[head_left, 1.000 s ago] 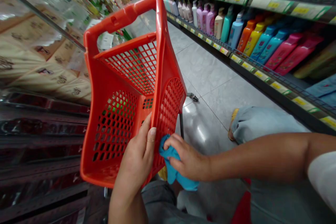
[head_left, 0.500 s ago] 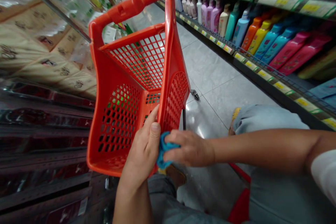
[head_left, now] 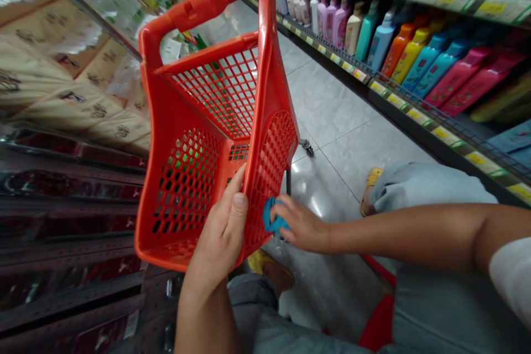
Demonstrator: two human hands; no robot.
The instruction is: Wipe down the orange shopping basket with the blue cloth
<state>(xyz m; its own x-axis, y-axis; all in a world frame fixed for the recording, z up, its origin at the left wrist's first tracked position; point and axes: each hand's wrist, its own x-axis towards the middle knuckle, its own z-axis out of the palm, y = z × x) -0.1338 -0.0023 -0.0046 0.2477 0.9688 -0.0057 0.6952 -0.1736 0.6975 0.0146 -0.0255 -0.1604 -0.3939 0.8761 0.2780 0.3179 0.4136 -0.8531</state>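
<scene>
An orange-red plastic shopping cart (head_left: 271, 138) with perforated sides stands in front of me, its basket tilted in view. My left hand (head_left: 219, 227) grips the rim of the near side wall, thumb outside and fingers inside the basket, partly hidden. In my right hand (head_left: 301, 227) is a crumpled blue cloth (head_left: 271, 215), pressed against the outer face of that same wall, below the rim. The fingers of the right hand are curled round the cloth.
Shelves with colourful pump bottles (head_left: 381, 41) run along the right. Packaged goods (head_left: 74, 88) and dark boxes (head_left: 74, 188) line the left. A cart wheel (head_left: 307, 147) rests on the grey tiled floor (head_left: 344, 149). My legs and yellow shoes (head_left: 373, 180) are below; something red (head_left: 378, 321) lies between my legs.
My right hand has moved the blue cloth from the rim beside my left hand outward onto the side wall. The left hand keeps its hold; the cart sits slightly further left in view.
</scene>
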